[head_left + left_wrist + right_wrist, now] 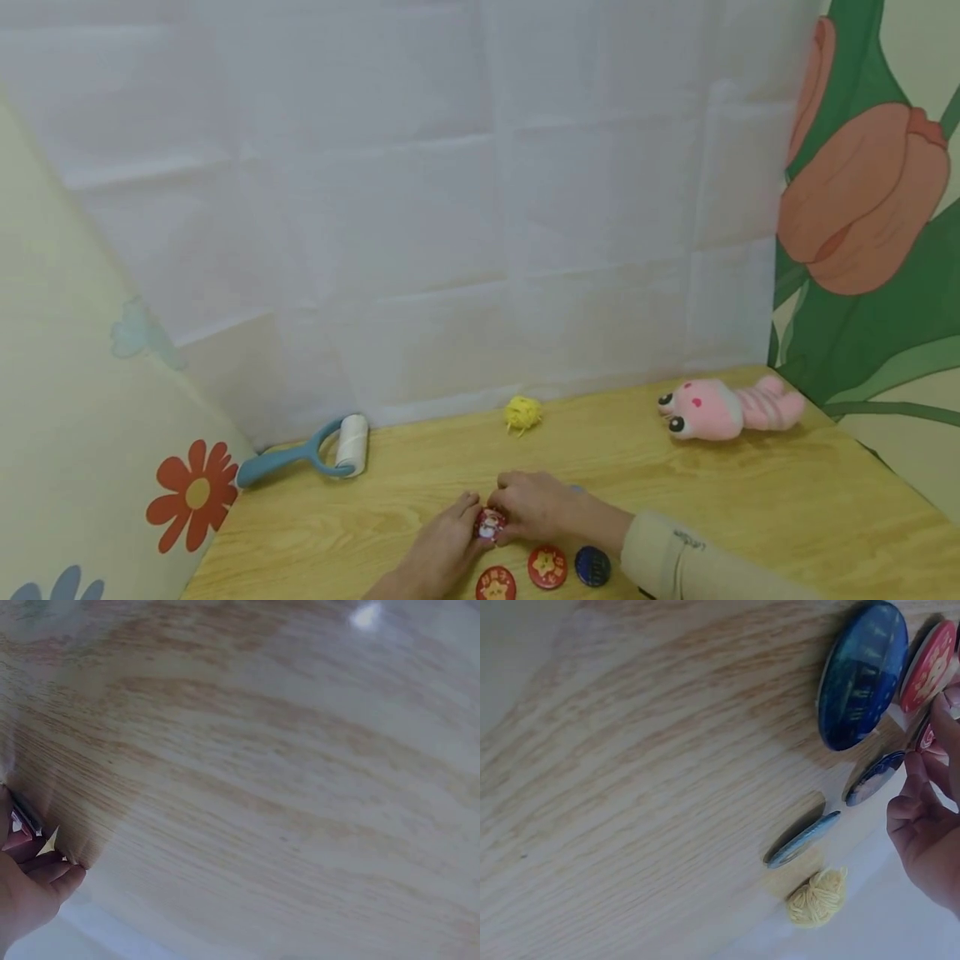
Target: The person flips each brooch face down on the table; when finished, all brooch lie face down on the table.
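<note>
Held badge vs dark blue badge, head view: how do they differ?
Held badge is reddish-purple with a pale figure; dark blue badge has fine lighter marks. Left hand and right hand grip the held badge; dark blue badge lies on the table. Both look round.

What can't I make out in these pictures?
- Pale blue badge, head view: mostly hidden by the right hand and wrist.
- Held badge, head view: edges partly covered by the right hand and left hand.
- Lower red badge, head view: cut off by the bottom edge.
- Sleeve lettering, head view: too small and blurred.
</note>
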Tool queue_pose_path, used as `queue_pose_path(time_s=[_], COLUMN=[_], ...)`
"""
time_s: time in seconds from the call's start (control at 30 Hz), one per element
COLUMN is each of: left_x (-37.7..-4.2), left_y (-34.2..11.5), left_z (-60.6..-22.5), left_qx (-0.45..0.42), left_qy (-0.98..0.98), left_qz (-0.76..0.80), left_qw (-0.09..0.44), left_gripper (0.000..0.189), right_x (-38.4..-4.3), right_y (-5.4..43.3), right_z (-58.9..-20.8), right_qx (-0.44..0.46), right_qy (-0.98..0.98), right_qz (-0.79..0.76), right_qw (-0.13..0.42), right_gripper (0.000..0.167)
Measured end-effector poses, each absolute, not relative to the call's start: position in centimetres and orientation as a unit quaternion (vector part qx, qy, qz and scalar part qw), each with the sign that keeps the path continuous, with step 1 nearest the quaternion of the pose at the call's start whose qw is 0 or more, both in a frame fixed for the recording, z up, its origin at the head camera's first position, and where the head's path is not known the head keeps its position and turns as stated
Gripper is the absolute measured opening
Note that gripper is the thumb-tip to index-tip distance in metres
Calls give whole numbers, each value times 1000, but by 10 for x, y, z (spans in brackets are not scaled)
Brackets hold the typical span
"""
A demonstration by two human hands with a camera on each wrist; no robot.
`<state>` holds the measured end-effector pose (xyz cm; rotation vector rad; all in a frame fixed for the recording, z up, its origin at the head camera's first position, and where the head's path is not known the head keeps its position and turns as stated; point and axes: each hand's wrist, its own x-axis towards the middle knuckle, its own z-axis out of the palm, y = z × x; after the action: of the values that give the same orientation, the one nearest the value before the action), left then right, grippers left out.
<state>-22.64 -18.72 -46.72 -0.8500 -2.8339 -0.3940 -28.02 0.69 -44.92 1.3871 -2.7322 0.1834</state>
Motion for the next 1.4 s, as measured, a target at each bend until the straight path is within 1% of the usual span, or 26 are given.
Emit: queue_pose_path(time_s=[0.17, 0.33, 0.37, 0.43, 0.53, 0.7, 0.83, 1.0, 1.07, 1.23, 1.33, 1.4], left_x=[-226, -224, -224, -226, -228, -228, -229, -231, -232, -233, -233, -234], left_y=[-187, -186, -186, -186, -186, -185, -183, -178, -176, -172, -172, -172], left_z=[-465, -456, -452, -444, -430, -409, -393, -379, -374, -361, -357, -356], left_qx=[-283, -283, -281, -280, -286, -321, -334, -341, -341, -318, -306, -311], left_qy=[-947, -945, -945, -943, -940, -919, -908, -901, -898, -907, -914, -911], left_qz=[-130, -135, -143, -148, -144, -130, -148, -132, -125, -127, -128, -128], left_qw=[75, 91, 92, 101, 120, 187, 207, 232, 247, 246, 234, 241], left_gripper=[49, 47, 44, 39, 37, 39, 35, 37, 39, 45, 47, 48], right_x=[-279, -277, -276, -277, -279, -282, -283, -283, -284, -288, -290, -291], right_y=[7, 10, 11, 12, 15, 20, 24, 31, 33, 36, 38, 40], right_z=[-449, -445, -444, -440, -430, -410, -394, -376, -371, -363, -361, -360], right_qx=[448, 444, 445, 449, 460, 480, 495, 506, 511, 527, 533, 535], right_qy=[-891, -893, -891, -887, -876, -852, -833, -816, -806, -775, -763, -757], right_qz=[56, 70, 73, 81, 85, 99, 114, 122, 128, 143, 159, 171], right_qw=[35, 37, 43, 63, 112, 184, 219, 250, 270, 319, 329, 333], right_gripper=[43, 45, 45, 45, 43, 43, 44, 45, 43, 40, 39, 39])
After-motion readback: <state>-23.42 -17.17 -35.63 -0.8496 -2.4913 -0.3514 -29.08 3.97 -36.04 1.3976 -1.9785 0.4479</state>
